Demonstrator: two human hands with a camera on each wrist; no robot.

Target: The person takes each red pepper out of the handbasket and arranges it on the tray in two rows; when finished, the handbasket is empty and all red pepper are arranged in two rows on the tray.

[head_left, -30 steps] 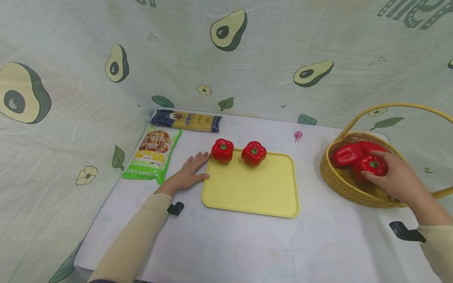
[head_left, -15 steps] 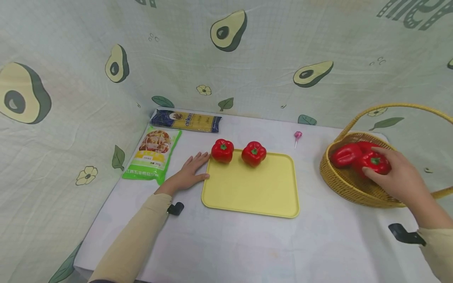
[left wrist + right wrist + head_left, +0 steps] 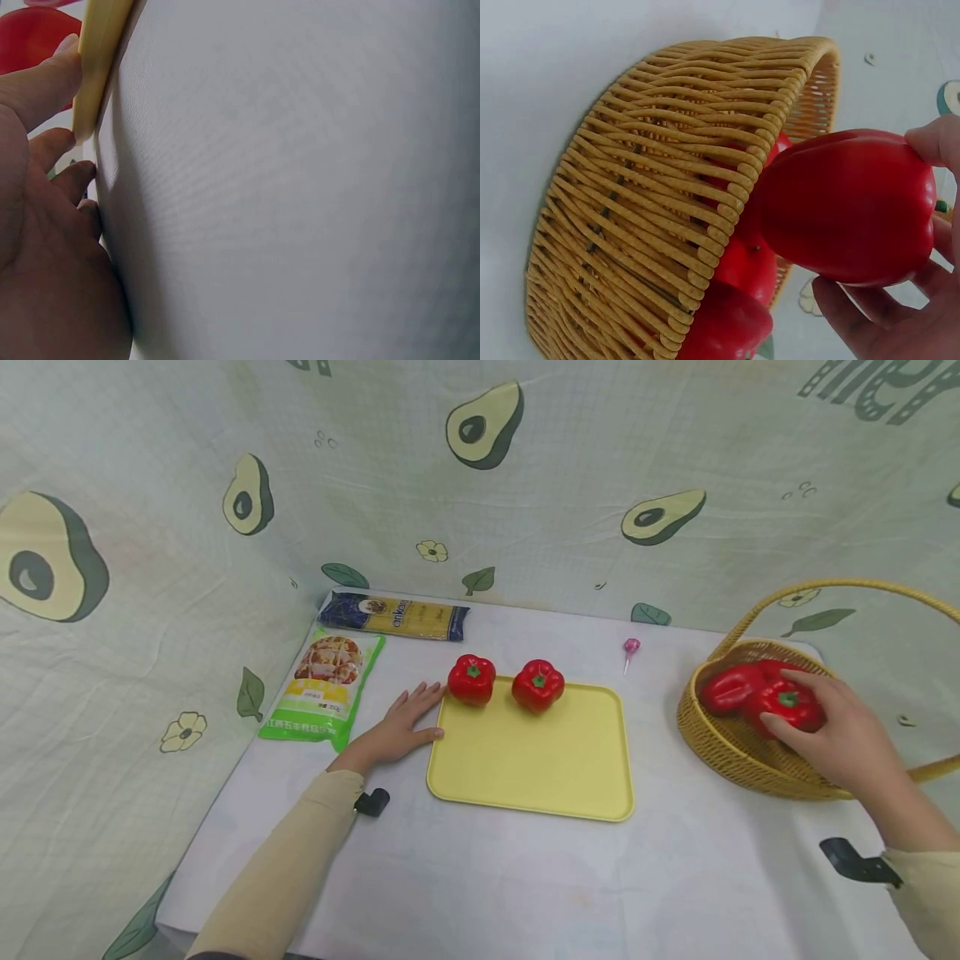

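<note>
At the right, my right hand (image 3: 847, 735) grips a red bell pepper (image 3: 847, 206), thumb on one side and fingers on the other. This pepper (image 3: 789, 703) is at the mouth of a wicker basket (image 3: 712, 747), its lower end hidden by the rim in the right wrist view. Other red peppers (image 3: 731, 688) lie in the basket beside it. My left hand (image 3: 393, 732) rests flat on the table, fingers spread, its thumb touching the left edge of a yellow tray (image 3: 532, 760). Two red bell peppers, one at the tray's back left corner (image 3: 472, 680) and another (image 3: 538, 686), sit along its back edge.
A green food bag (image 3: 322, 689) and a blue-and-yellow pasta packet (image 3: 397, 616) lie at the back left. A pink lollipop (image 3: 632, 647) lies between tray and basket. The basket's tall handle (image 3: 832, 582) arches over its opening. Patterned cloth (image 3: 555, 527) hangs behind the table.
The gripped pepper rose slightly and shifted right, then moved a little left and down again with my right hand. My left hand and the tray have stayed still.
</note>
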